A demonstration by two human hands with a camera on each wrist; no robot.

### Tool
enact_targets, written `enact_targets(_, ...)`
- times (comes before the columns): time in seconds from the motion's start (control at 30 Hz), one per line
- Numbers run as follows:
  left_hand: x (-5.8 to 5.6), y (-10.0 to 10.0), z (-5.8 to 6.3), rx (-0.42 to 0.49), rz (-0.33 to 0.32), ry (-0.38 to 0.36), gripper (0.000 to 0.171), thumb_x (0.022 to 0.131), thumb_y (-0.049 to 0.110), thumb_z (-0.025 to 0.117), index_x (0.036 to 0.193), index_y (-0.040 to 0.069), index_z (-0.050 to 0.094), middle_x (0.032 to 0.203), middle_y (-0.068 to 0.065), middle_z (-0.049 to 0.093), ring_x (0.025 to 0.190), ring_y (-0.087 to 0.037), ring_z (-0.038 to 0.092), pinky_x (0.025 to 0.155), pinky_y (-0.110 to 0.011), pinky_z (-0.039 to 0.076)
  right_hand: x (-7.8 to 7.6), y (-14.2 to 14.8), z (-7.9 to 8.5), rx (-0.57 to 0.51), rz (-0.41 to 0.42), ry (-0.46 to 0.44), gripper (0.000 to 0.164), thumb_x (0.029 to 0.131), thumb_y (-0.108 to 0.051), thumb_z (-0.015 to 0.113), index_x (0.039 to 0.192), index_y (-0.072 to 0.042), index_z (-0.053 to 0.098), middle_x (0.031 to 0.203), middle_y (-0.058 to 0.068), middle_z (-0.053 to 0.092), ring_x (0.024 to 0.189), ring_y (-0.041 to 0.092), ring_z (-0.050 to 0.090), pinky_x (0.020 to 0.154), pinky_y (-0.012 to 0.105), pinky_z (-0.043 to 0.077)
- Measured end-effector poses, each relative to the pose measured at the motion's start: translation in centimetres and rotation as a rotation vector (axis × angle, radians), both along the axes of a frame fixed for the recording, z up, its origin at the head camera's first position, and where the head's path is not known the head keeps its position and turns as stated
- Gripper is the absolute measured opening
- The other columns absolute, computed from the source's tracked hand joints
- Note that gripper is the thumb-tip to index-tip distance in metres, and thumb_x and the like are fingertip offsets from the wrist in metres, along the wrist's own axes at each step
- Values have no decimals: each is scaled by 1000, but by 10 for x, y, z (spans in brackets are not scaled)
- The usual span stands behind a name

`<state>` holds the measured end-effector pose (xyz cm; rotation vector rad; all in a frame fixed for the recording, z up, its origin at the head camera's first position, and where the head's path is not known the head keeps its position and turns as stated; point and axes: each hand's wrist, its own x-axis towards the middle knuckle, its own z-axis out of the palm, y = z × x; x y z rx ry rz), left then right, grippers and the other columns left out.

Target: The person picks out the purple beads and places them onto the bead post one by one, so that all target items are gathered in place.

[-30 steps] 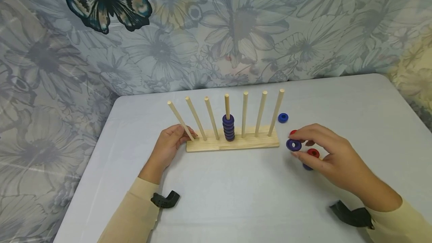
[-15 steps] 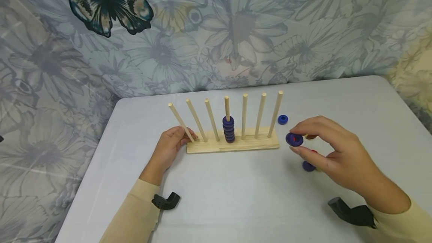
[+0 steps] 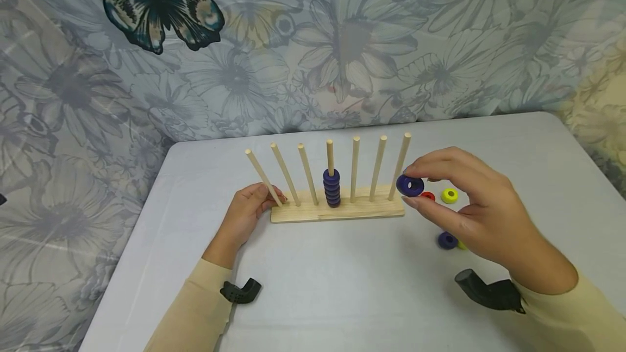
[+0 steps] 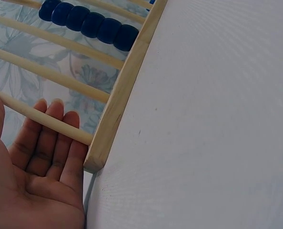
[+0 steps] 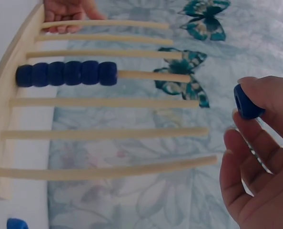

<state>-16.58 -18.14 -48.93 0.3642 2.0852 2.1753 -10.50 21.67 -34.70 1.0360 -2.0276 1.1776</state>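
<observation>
A wooden peg stand with a row of upright pegs stands on the white table. Several dark blue rings are stacked on its middle peg; the other pegs are bare. At the stand's left end my left hand holds it by the outermost peg, thumb on one side and fingers behind. My right hand pinches a dark blue ring between thumb and index finger, raised close to the rightmost peg. In the right wrist view this ring is beyond the peg tips.
Around and below my right hand lie loose rings: a red one, a yellow one, a dark blue one and another yellow one, partly hidden. A blue ring lies near the stand's right end. Patterned cloth hangs behind the table.
My right hand has lifted the dark blue ring and moved it left toward the rightmost peg, uncovering a yellow ring. My left hand has stayed at the stand.
</observation>
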Motion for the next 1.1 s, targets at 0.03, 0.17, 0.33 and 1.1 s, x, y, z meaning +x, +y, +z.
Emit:
enact_targets(0.03,0,0,0,-2,0,-1,54,117,33,55,115,-20,67,109,-11,74,111,-25,74,100,-34,58,-1,-2,2,-9,5,8,52,107,-47,72,109,5,77,105,11,74,101,12,66,89,17,53)
enact_targets(0.17,0,0,0,-8,2,-1,55,117,34,55,114,-19,68,110,-11,74,112,-27,73,100,-34,58,-3,-11,8,-41,23,32,50,107,-45,72,106,5,77,103,11,74,101,12,67,89,18,53)
enact_targets(0.33,0,0,1,-7,1,-1,55,117,33,54,115,-21,66,109,-10,74,111,-26,73,100,-34,58,-7,-18,14,-61,33,39,49,107,-44,73,105,5,77,103,11,74,103,14,67,92,20,53)
enact_targets(1.1,-1,0,0,5,-7,8,54,117,33,55,113,-19,67,110,-14,74,110,-24,73,100,-35,58,-26,-47,27,-48,84,30,43,107,-41,73,114,1,78,111,8,75,104,21,67,89,27,52)
